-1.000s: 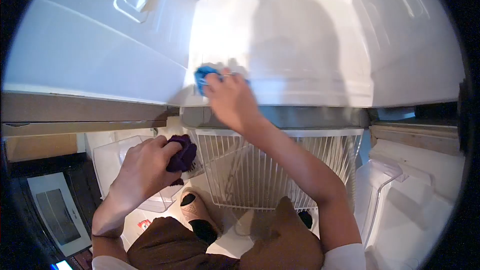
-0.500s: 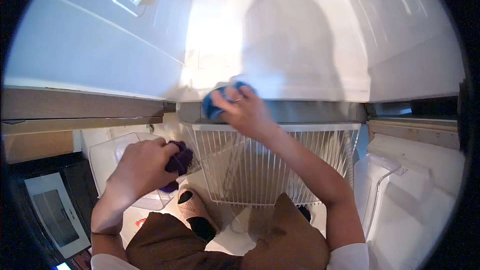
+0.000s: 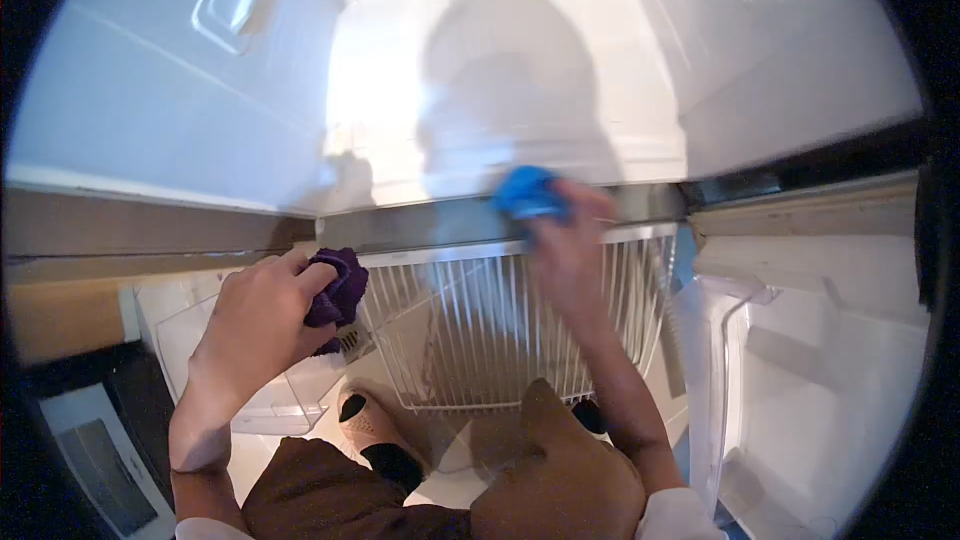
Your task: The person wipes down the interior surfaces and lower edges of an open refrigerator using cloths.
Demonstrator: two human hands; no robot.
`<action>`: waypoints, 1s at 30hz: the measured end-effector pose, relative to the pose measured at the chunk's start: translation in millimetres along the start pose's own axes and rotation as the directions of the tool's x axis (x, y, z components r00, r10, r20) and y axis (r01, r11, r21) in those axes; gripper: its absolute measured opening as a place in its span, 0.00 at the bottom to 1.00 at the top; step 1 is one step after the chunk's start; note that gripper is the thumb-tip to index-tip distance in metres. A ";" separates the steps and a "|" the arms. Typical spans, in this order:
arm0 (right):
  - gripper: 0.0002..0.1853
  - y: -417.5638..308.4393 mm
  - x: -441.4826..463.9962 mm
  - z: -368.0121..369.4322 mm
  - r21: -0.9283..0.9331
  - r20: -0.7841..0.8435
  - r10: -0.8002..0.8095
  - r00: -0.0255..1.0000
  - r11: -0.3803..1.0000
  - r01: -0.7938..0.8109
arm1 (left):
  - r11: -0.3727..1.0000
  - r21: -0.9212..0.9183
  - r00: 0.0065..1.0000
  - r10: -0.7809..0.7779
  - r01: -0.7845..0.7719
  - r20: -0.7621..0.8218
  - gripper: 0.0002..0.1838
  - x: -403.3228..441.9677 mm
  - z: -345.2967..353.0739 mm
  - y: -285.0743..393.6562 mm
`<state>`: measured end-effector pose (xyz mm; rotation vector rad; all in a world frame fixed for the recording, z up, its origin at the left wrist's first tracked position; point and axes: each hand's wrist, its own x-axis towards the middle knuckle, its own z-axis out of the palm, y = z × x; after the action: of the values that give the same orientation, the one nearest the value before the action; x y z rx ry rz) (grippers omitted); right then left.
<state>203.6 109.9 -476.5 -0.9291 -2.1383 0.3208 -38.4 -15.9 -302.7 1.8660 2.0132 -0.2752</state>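
Note:
A crumpled purple cloth [image 3: 340, 288] is gripped in my left hand [image 3: 258, 315], raised above a clear plastic bin, left of the wire basket. My right hand [image 3: 572, 250] is blurred by motion and closed around a blue sponge [image 3: 530, 192]; the blur leaves open whether it is a sponge or a folded cloth. The sponge is at the grey front edge [image 3: 420, 225] of a white fridge compartment [image 3: 380, 110], around its middle. Whether it presses on that surface cannot be made out.
A white wire basket [image 3: 480, 340] stands below the front edge, before my knees. Clear plastic bins lie at left [image 3: 190, 340] and right [image 3: 705, 340], the right one by an open white door [image 3: 830, 370]. My slippered foot [image 3: 365, 420] is on the floor.
My right hand has moved the blue sponge rightward along the front edge. My left hand still holds the purple cloth, now slightly further left. The view has shifted a little to the right.

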 end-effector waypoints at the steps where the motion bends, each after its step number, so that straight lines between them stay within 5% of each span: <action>1: 0.11 -24.3 6.4 16.1 0.277 0.151 0.349 0.925 0.883 -0.378 | 0.999 0.005 0.998 0.053 -0.053 -0.040 0.24 4.2 0.7 5.2; 2: 0.12 -11.0 -5.2 51.7 0.065 0.200 -0.067 0.977 0.996 0.055 | 0.996 0.004 0.995 0.093 -0.092 -0.042 0.24 9.8 1.9 10.0; 4: 0.13 -14.3 19.9 50.7 -0.100 0.316 -0.333 0.888 0.920 0.380 | 0.989 -0.014 0.983 0.141 -0.144 -0.114 0.24 22.2 4.3 17.0; 5: 0.13 -0.9 23.4 45.3 -0.124 0.318 -0.315 0.894 0.921 0.369 | 0.985 -0.015 0.979 0.168 -0.171 -0.116 0.24 26.7 4.5 20.0; 10: 0.13 62.5 3.5 -1.6 -0.266 0.109 -0.109 0.988 0.954 0.134 | 0.972 -0.056 0.948 0.207 -0.227 -0.240 0.25 47.8 7.9 20.4; 12: 0.19 63.2 1.0 -15.6 -0.107 -0.047 0.478 0.877 0.870 -0.480 | 0.972 -0.052 0.948 0.209 -0.228 -0.242 0.25 50.4 6.8 20.9; 16: 0.28 100.0 -21.9 -24.1 -0.480 -0.146 0.188 0.971 0.845 -0.236 | 0.970 -0.038 0.933 0.222 -0.242 -0.283 0.24 47.7 3.9 16.6; 18: 0.21 113.1 -20.4 -21.1 -0.153 -0.507 0.464 0.726 0.781 -0.606 | 0.976 -0.051 0.944 0.189 -0.210 -0.272 0.24 43.1 1.0 15.1; 19: 0.18 87.5 -15.2 -31.2 -0.550 -0.372 0.331 0.867 0.674 -0.493 | 0.982 -0.057 0.953 0.159 -0.179 -0.258 0.23 42.7 -1.1 14.4; 20: 0.18 74.1 -14.8 -29.8 -0.554 -0.371 0.323 0.871 0.675 -0.487 | 0.982 -0.063 0.951 0.157 -0.179 -0.265 0.23 42.0 -0.6 12.7; 22: 0.18 54.1 -10.1 -24.8 -0.439 -0.349 0.226 0.909 0.818 -0.372 | 0.984 -0.042 0.950 0.154 -0.172 -0.273 0.23 43.9 0.8 11.0; 24: 0.19 6.2 15.5 -33.2 0.072 0.004 0.476 0.879 0.877 -0.475 | 0.982 -0.017 0.945 0.175 -0.187 -0.277 0.23 47.7 5.3 12.5; 26: 0.19 7.1 0.6 -6.2 -0.164 0.129 0.202 0.971 0.970 -0.180 | 0.979 0.013 0.942 0.201 -0.205 -0.269 0.23 52.4 9.3 17.0; 27: 0.19 17.3 -2.9 -4.8 -0.169 0.124 0.209 0.970 0.968 -0.187 | 0.970 -0.009 0.935 0.233 -0.244 -0.268 0.23 54.1 10.8 20.7; 29: 0.21 36.2 3.8 -14.8 -0.094 -0.076 0.613 0.786 0.781 -0.618 | 0.956 -0.029 0.923 0.272 -0.291 -0.272 0.23 56.8 9.6 25.9; 30: 0.23 42.3 5.4 -29.9 0.115 -0.210 0.737 0.643 0.671 -0.732 | 0.950 -0.045 0.923 0.289 -0.310 -0.254 0.23 57.6 8.3 28.7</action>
<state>245.1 141.4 -474.2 -1.7232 -1.4288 0.5921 -11.5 36.4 -330.2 2.2055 1.8126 0.1302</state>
